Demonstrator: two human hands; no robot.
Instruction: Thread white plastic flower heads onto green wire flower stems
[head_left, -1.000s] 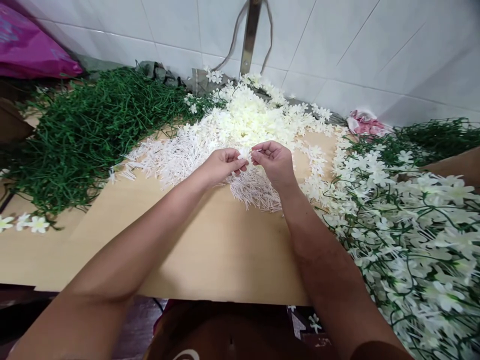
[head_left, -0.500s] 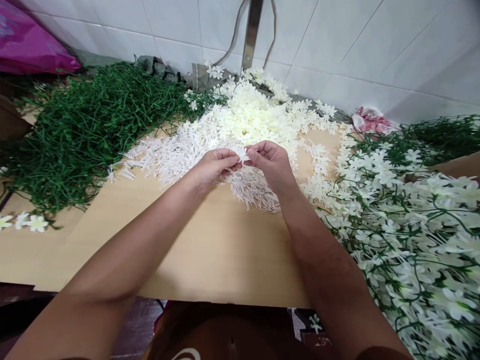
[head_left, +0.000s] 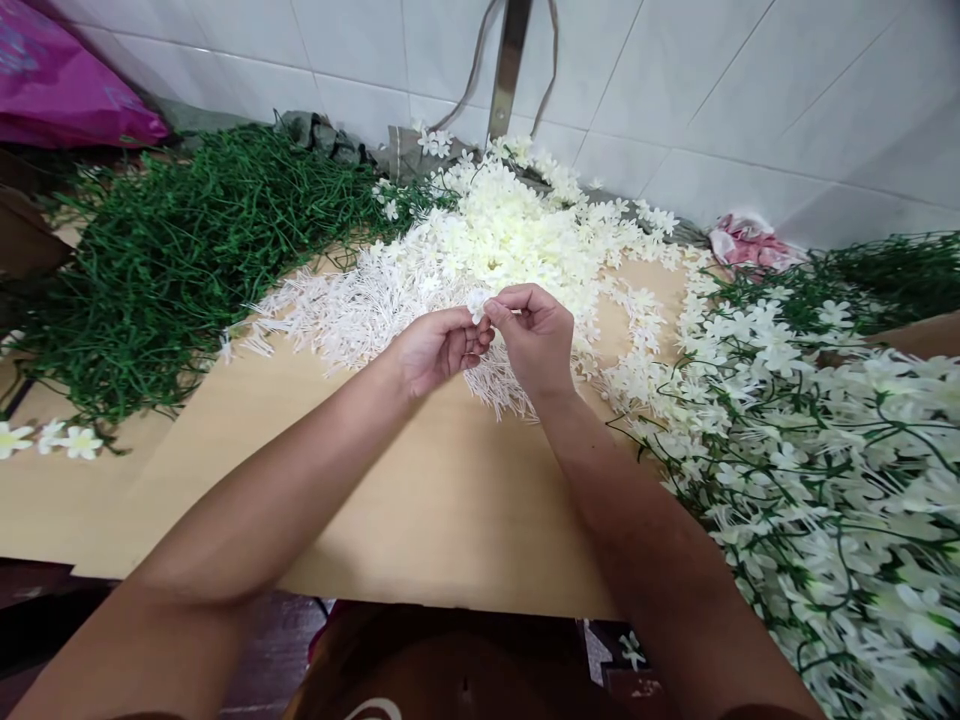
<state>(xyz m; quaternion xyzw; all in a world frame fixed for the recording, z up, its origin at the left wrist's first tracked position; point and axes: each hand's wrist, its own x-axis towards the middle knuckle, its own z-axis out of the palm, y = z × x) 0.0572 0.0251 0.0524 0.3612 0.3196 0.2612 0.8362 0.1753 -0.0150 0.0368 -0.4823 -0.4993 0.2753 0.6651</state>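
Note:
A small white artificial flower (head_left: 478, 303) is pinched between my two hands over the work surface. My left hand (head_left: 444, 350) is turned palm up, its thumb and fingertips at the flower's left side. From the right, my right hand (head_left: 534, 335) grips the flower with thumb and forefinger. Just behind my hands lies a heap of thin white stamens (head_left: 367, 300). Beyond them is a mound of loose cream flower heads (head_left: 517, 230). Whether a stamen sits inside the held flower is too small to tell.
Green plastic stems (head_left: 202, 250) are piled at the left. Finished-looking flower sprays (head_left: 840, 480) heap up on the right. A tan board (head_left: 450, 500) covers the table. A pink bag (head_left: 67, 80), a tiled wall (head_left: 705, 90) and a red-white cloth (head_left: 754, 243) stand behind.
My left hand has rolled palm up and dropped slightly. The flower has turned between my fingers, and my right hand has shifted a little left. The view has moved slightly.

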